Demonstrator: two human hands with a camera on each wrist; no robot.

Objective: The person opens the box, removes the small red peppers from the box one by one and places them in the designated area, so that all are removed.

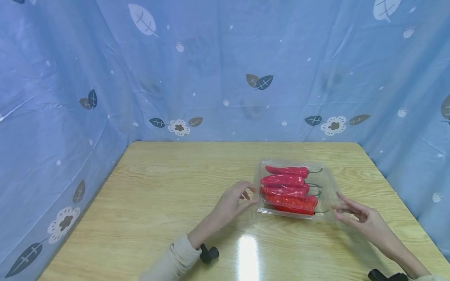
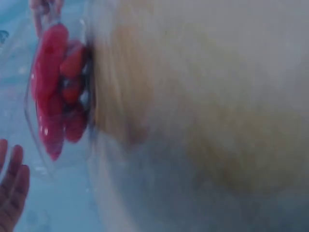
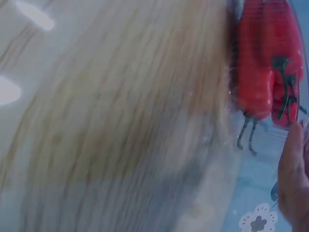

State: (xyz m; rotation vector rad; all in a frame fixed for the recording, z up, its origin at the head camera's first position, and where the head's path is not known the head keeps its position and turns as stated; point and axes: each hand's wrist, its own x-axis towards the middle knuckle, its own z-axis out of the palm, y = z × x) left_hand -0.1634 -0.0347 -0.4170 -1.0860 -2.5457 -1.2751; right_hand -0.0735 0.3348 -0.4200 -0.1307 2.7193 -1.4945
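A clear plastic box [image 1: 328, 183] holding several red peppers [image 1: 286, 191] with green stems is between my two hands, on the right half of the table. My left hand [image 1: 233, 199] is at the box's left end. In the left wrist view, that hand [image 2: 12, 193] has its fingers spread, with a small gap to the box. My right hand [image 1: 358, 214] pinches the box's right end between thumb and fingers. The right wrist view shows the hand's edge [image 3: 293, 176] at the box, near the pepper stems. Whether the box touches the table is unclear.
A wood-grain table [image 1: 168, 183] lies under the hands, with a bright glare near its front. Blue curtains [image 1: 218, 47] with leaf and flower prints hang behind it and along both sides. A black wrist mount [image 1: 209, 254] sits at the left sleeve.
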